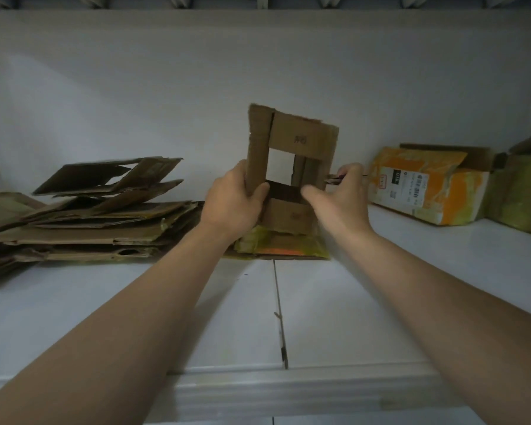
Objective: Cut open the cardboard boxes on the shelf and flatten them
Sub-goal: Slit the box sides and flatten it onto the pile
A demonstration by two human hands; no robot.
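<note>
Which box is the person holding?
The plain brown box, flaps open, gripped by the left hand, right hand with a cutter beside it; the orange box sits untouched at right.

one held box [292,139], one flattened stack [83,222], two boxes at right [423,185] [521,194], one thin tool [332,179], two hands [232,199] [341,200].

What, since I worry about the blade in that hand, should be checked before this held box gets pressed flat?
1. Small box cut open at both ends: ok, the wall shows through it.
2. Left hand grips the box's left side: ok.
3. Cutter in the right hand, blade retracted: cannot tell.
4. Box pressed flat: not ok, it stands open as a tube.
5. Pile of flattened boxes on the shelf, within reach at the left: ok.
</note>
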